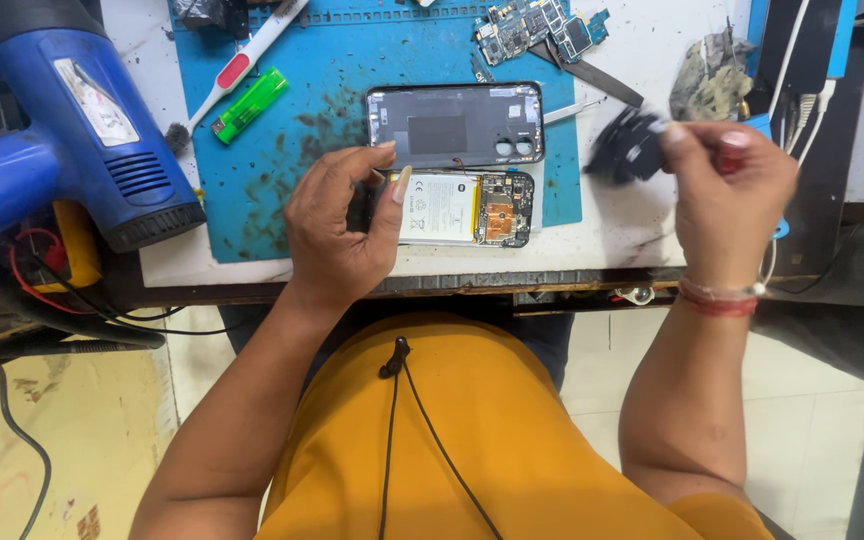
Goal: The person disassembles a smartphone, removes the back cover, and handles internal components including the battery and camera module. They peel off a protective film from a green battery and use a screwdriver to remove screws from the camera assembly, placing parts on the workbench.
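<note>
item: opened phone, centre of frame, lying on the blue mat edge. left hand is pinching its left end. right hand is gripping a blurred black part. light, stiff, fragile; likely best held by the frame edges.

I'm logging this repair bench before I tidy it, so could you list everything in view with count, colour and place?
opened phone: one, white battery and copper parts showing, near table edge, left hand on its left end
phone back cover: one, grey, on mat just behind the phone
work mat: one, blue, stained, on the table
heat gun: one, blue, far left
lighter: one, green, on mat
brush: one, white and red, on mat
circuit board: one, blue, mat's top right
black object: one, blurred, at the right hand's fingers
left hand: one
right hand: one
</note>
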